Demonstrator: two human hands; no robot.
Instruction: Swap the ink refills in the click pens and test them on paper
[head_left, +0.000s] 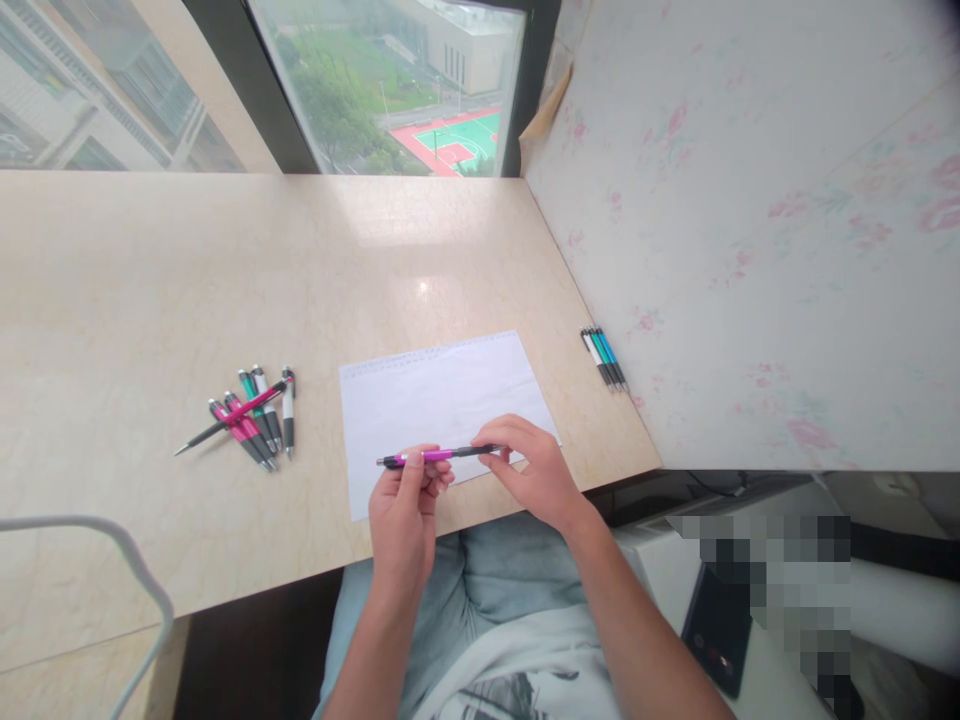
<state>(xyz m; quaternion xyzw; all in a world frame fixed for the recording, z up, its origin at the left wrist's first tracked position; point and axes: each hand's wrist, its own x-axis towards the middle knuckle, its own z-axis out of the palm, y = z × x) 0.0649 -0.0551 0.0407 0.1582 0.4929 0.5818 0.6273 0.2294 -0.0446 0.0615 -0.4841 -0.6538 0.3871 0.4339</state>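
A purple and black pen (439, 455) lies level between my two hands, above the near part of a white sheet of paper (435, 395). My left hand (405, 490) is closed on its purple barrel, thumb on top. At the tip end, the fingers of my right hand (529, 465) pinch the pen near its black grip. Faint rows of writing run along the paper's far edge. To the left lies a loose pile of pens (251, 425) in pink, green and white, one pink pen lying across the others.
Several white, green and blue pens (604, 358) lie side by side against the flowered wall (750, 230) on the right. A grey cable (124, 550) curves over the table's near left corner. Windows (405, 90) stand behind the pale table (187, 260).
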